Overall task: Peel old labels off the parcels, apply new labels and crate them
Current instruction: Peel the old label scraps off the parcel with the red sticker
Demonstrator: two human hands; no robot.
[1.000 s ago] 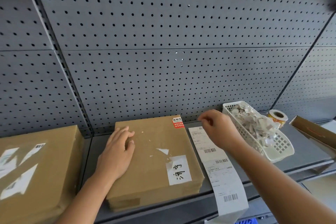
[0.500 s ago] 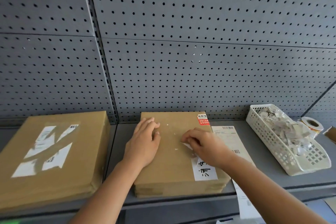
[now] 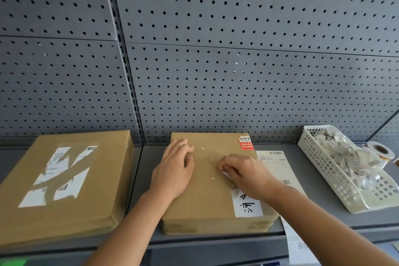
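Seen from above, a person works on a flat cardboard parcel (image 3: 207,196) lying at the middle of a grey metal shelf (image 3: 319,216), in front of a perforated back panel (image 3: 237,71). The left hand (image 3: 174,170) lies flat on the parcel's top, fingers straight and close together, pressing on the far left part of the lid. The right hand (image 3: 244,175) is curled over the lid's right half, its fingertips pinching an old label scrap (image 3: 227,174), a small white piece on the cardboard.

Under that wrist is a white handwritten label (image 3: 248,206) near the parcel's front right corner, and a red sticker (image 3: 246,143) sits at the far right corner. A strip of printed labels (image 3: 276,163) lies just beside the parcel on its right and hangs over the shelf's front edge.

Further right stands a white lattice basket (image 3: 319,164) heaped with torn paper scraps (image 3: 354,157), with a small roll (image 3: 379,151) behind it. A second parcel (image 3: 90,201) rests at the left of the shelf, apart from the first, with torn label remnants (image 3: 56,177) across its top.
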